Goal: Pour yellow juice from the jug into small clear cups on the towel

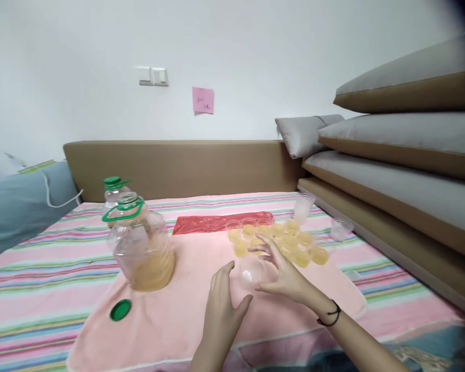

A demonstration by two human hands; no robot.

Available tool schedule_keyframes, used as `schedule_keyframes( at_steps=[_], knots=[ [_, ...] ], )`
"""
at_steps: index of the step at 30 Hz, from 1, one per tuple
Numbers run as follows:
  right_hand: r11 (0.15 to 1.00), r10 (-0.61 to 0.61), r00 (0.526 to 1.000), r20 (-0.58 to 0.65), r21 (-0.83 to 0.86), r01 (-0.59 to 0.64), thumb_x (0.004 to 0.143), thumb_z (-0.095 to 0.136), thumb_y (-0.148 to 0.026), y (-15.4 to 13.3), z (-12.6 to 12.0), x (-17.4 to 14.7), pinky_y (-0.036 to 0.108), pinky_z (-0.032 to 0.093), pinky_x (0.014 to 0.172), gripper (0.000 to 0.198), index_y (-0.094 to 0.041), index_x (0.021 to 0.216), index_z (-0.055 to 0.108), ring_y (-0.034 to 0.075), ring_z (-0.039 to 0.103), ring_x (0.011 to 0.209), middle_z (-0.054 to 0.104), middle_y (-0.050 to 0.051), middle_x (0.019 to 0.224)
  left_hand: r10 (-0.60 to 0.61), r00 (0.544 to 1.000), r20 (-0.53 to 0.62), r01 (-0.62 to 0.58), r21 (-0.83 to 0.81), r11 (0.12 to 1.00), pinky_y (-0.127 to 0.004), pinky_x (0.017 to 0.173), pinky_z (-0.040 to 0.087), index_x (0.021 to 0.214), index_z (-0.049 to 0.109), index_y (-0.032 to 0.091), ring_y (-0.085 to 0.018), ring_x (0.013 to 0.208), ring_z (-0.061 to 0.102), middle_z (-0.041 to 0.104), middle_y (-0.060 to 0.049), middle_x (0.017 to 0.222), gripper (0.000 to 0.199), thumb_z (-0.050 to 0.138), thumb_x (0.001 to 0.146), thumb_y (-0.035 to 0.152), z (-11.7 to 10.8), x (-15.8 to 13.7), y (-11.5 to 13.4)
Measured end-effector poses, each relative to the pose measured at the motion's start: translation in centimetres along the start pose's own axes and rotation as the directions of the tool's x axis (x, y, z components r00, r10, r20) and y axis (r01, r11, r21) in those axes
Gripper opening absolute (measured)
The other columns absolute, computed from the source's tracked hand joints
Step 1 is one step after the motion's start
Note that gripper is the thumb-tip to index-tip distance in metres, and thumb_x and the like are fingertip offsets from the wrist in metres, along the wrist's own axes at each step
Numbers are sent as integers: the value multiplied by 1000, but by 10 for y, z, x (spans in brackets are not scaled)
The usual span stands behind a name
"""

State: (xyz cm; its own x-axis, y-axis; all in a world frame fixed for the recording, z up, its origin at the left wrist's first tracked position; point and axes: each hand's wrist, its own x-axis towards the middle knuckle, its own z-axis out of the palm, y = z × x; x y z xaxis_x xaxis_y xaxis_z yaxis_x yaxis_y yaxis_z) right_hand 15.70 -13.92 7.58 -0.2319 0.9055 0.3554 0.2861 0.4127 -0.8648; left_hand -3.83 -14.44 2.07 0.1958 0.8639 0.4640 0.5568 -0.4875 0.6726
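Observation:
My left hand [225, 302] is held over the pink cloth [196, 276] with thumb and fingers spread, and it holds nothing. A clear plastic cup [250, 273] is between my two hands, and no drink shows in it. My right hand [281, 271] curves around the cup's right side, fingers and thumb apart; whether it touches the cup I cannot tell. Just beyond, several clear cups of yellowish drink [301, 257] stand in a cluster, partly hidden by my right hand. A big uncapped jug [151, 268] with a green handle, partly filled with yellowish drink, stands to the left.
Behind the jug is another with a green cap [112, 181]. A loose green cap [120, 310] lies on the cloth. A red plastic bag [217, 223] lies at the back. Stacked clear cups [304, 206] and a tilted cup [340, 230] are near the cushions [403, 170] at right.

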Motion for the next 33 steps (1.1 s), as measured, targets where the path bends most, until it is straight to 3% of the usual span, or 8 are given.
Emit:
schedule_keyframes(
  at_steps=[4, 8, 16, 21, 26, 33],
  knots=[
    [992, 122, 992, -15, 33, -121, 61, 80, -22, 17, 33, -3, 50, 36, 107, 102, -30, 144, 21, 27, 51, 122, 54, 9, 126, -99, 993, 64, 96, 47, 994, -49, 104, 41, 136, 37, 15, -31, 126, 49, 51, -16, 137, 77, 70, 66, 19, -11, -9, -15],
    [982, 189, 981, -41, -4, -189, 59, 79, -22, 26, 44, -4, 50, 38, 105, 98, -29, 142, 26, 29, 50, 123, 55, 10, 126, -173, 978, 119, 152, 172, 973, -47, 100, 44, 134, 42, 13, -33, 123, 51, 55, -17, 131, 76, 69, 64, 20, -19, -22, -28],
    [975, 204, 974, -99, -66, -211, 61, 73, -22, 32, 42, -7, 50, 37, 105, 87, -27, 137, 31, 29, 47, 127, 52, 12, 130, -183, 970, 157, 134, 280, 951, -43, 94, 47, 128, 49, 14, -32, 114, 57, 60, -14, 125, 57, 63, 73, 21, -33, -25, -20],
    [966, 236, 963, -132, -75, -248, 62, 72, -29, 31, 28, -9, 50, 39, 102, 83, -27, 134, 31, 29, 45, 129, 51, 12, 130, -214, 954, 211, 158, 252, 955, -45, 96, 46, 129, 47, 12, -32, 116, 55, 59, -15, 127, 57, 62, 75, 22, -35, -20, -11],
    [954, 281, 952, -123, -69, -291, 62, 74, -35, 38, 13, -17, 52, 36, 105, 85, -27, 134, 28, 28, 44, 130, 51, 13, 130, -202, 960, 195, 155, 233, 960, -46, 95, 46, 128, 48, 13, -33, 117, 55, 59, -16, 126, 55, 62, 76, 22, -33, -20, -11],
    [969, 244, 967, -79, -20, -246, 68, 72, -35, 33, 19, -24, 50, 37, 104, 81, -27, 136, 27, 27, 46, 128, 53, 12, 127, -161, 960, 228, 136, 122, 983, -48, 102, 43, 130, 46, 12, -31, 123, 52, 57, -16, 130, 55, 61, 78, 22, -31, -20, -9]
  ],
)
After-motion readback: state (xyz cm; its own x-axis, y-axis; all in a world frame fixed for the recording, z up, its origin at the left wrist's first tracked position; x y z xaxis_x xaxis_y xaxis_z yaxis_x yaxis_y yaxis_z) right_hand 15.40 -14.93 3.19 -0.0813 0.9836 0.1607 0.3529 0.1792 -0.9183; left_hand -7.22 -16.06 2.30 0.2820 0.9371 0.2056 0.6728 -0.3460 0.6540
